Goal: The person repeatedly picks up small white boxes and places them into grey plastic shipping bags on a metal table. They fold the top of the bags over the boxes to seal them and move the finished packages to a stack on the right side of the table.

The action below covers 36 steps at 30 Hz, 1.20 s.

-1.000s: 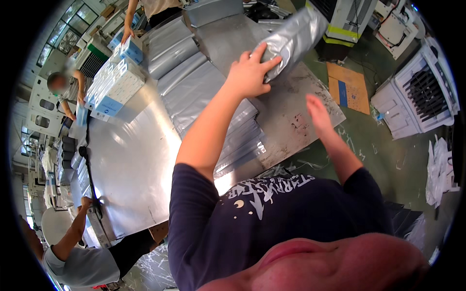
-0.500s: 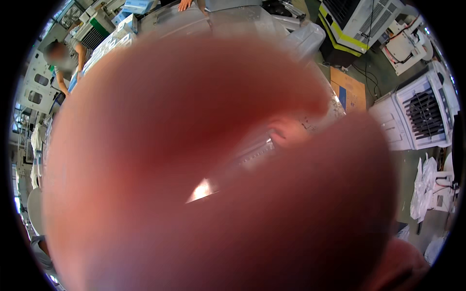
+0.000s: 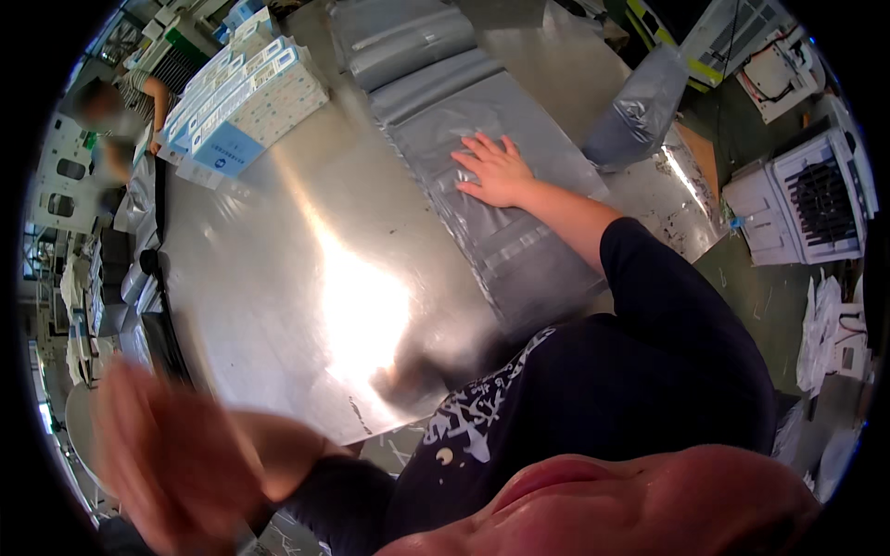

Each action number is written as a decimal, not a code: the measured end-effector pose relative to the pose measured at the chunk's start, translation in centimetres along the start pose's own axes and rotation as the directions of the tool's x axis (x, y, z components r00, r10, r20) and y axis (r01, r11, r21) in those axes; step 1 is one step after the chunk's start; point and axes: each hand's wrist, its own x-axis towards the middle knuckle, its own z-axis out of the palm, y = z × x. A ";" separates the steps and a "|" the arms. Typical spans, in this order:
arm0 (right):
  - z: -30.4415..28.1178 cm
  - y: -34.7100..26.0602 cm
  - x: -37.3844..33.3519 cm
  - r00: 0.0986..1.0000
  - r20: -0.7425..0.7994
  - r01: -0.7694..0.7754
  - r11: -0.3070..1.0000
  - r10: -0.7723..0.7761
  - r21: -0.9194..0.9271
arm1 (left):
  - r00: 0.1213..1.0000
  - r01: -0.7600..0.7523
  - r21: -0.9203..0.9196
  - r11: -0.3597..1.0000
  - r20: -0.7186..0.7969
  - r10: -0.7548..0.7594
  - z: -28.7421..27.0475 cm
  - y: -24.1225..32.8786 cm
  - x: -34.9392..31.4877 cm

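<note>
My right hand point(image 3: 494, 172) lies flat, fingers spread, on a stack of grey plastic bags point(image 3: 519, 243) on the metal table point(image 3: 250, 269). More folded grey plastic point(image 3: 408, 42) continues beyond it towards the far edge. Close to the camera at the lower left, my left hand point(image 3: 171, 459) is raised off the table and smeared by motion. Its fingers cannot be made out, nor whether it holds anything.
Blue-and-white patterned boxes point(image 3: 264, 107) stand in a row at the far left of the table. To the right of the bags sits a translucent plastic bundle point(image 3: 640, 107). A white machine with a dark grille point(image 3: 797, 208) stands beyond the table's right side. Another person point(image 3: 153, 102) is at the far left.
Half a second ago a blurred hand and arm close to the camera covered most of the view. Now the left hand is down at the lower left, and the table and bags are uncovered.
</note>
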 end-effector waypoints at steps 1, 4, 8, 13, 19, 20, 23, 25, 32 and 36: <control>0.1 -1.5 0.5 1.000 -0.030 -0.006 1.000 0.006 -0.005 | 0.978 0.172 0.040 0.984 -0.130 -0.166 2.4 -4.1 -2.8; -0.1 -2.6 0.9 0.997 -0.074 -0.016 0.999 0.014 -0.040 | 0.842 0.526 0.347 0.776 -0.088 -0.532 14.2 -19.9 -9.9; -0.7 -3.2 1.4 0.995 -0.096 0.011 0.999 -0.015 -0.042 | 0.534 0.373 0.809 0.454 0.213 -0.818 22.1 -29.4 -15.7; -0.7 -2.9 1.0 0.996 -0.079 -0.033 0.998 0.038 0.060 | 0.298 0.555 0.754 0.351 0.214 -0.930 23.5 -29.0 -15.3; -4.3 -8.7 0.4 0.896 -0.442 0.160 0.955 -0.034 0.251 | 0.578 0.646 0.590 0.485 0.039 -0.815 19.8 -25.2 -20.4; -6.0 -10.7 0.6 0.893 -0.438 0.236 0.937 -0.105 0.257 | 0.395 0.642 0.646 0.412 0.182 -0.901 20.4 -25.1 -22.7; -7.9 -12.6 -2.7 0.912 -0.336 0.333 0.904 -0.237 0.266 | 0.351 0.642 0.486 0.593 0.501 -0.791 20.2 -16.9 -21.7; -7.9 -11.7 -7.0 0.908 -0.289 0.383 0.881 -0.303 0.279 | 0.447 0.784 0.139 0.605 0.549 -0.706 17.9 -10.9 -22.8; -4.6 -7.2 -18.2 0.947 -0.170 0.319 0.836 -0.271 0.446 | 0.496 0.692 0.422 0.585 0.310 -0.811 6.1 9.5 -21.7; -4.8 -7.1 -19.9 0.855 -0.197 0.515 0.739 -0.480 0.435 | 0.064 0.883 0.466 0.050 -0.014 -0.998 0.7 14.1 -30.2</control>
